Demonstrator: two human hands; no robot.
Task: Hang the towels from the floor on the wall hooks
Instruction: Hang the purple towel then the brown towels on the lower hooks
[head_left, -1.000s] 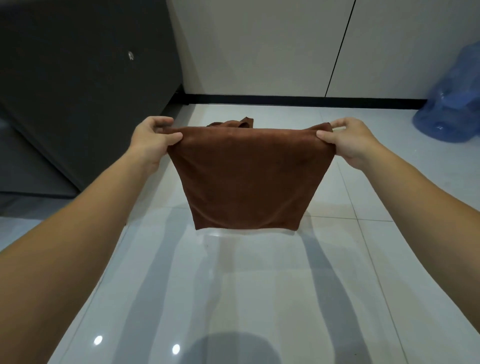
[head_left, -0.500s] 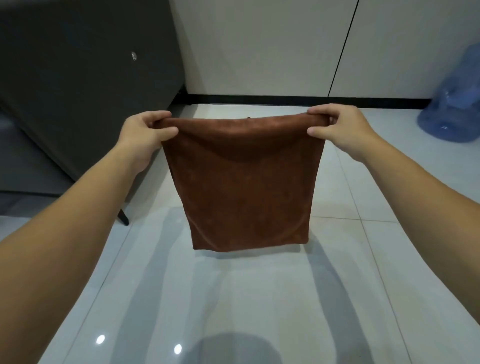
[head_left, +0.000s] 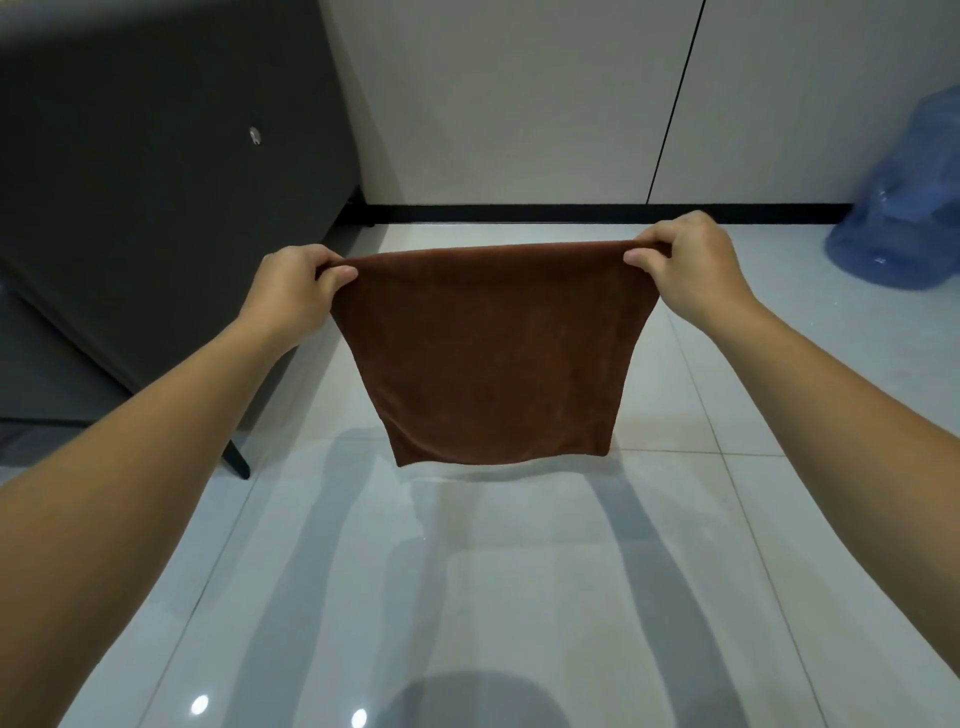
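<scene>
Fingers of the left hand (head_left: 296, 291) and right hand (head_left: 685, 260) pinch the top corners of a brown towel (head_left: 488, 358), stretching its upper edge flat. It hangs above the glossy tiled floor (head_left: 519, 597), between a dark cabinet (head_left: 156, 208) and a blue water jug (head_left: 904, 208).

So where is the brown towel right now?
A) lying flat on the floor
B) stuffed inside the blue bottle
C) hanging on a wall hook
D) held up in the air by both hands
D: the left hand and right hand each pinch a top corner of the brown towel, which hangs clear above the floor.
</scene>
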